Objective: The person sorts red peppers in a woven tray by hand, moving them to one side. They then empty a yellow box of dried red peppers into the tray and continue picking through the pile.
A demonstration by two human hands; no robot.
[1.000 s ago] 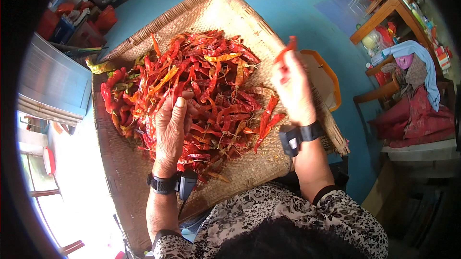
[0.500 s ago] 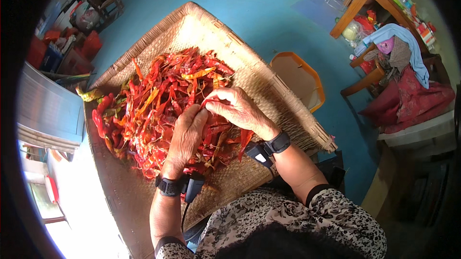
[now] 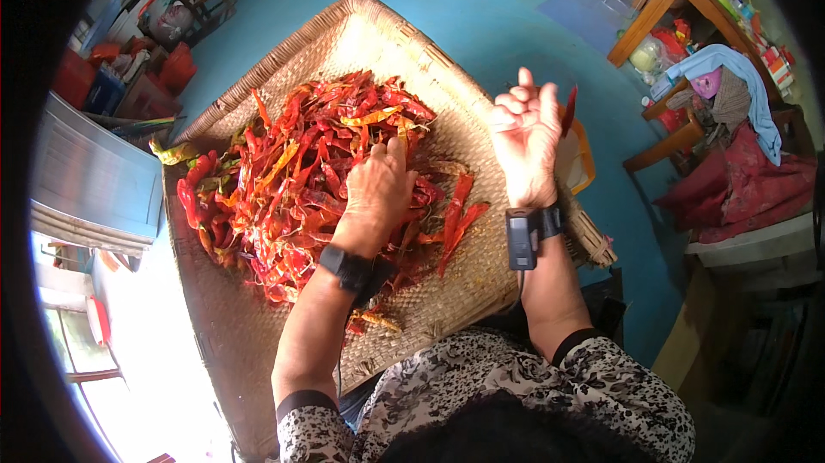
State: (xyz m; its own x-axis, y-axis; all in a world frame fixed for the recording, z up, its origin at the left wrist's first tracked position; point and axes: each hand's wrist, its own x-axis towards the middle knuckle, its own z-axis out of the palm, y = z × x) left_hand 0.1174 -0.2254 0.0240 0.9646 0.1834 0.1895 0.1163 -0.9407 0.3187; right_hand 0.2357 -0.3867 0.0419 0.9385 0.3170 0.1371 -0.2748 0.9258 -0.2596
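Note:
A heap of dried red chili peppers (image 3: 301,162), some orange or yellowish, lies in a large woven tray (image 3: 292,59). My left hand (image 3: 378,188) is over the right part of the heap with its fingers curled down among the peppers. Its fingertips are hidden, so what they pinch does not show. Raised above the tray's right edge is my right hand (image 3: 528,132), palm turned up and fingers bent but apart. One red chili pepper (image 3: 570,111) is right beside its thumb side, not gripped as far as I can see. Black straps with small devices circle both wrists.
An orange-rimmed container (image 3: 587,158) stands on the blue floor beyond the tray's right edge, partly behind my right hand. Cloths (image 3: 722,154) drape wooden furniture at the right. A pale blue panel (image 3: 94,175) is close on the left. People sit or stand far off.
My hands have parted from where they met over the heap. The right one swung right and up past the tray edge, turning palm up; the left moved forward and right onto the peppers.

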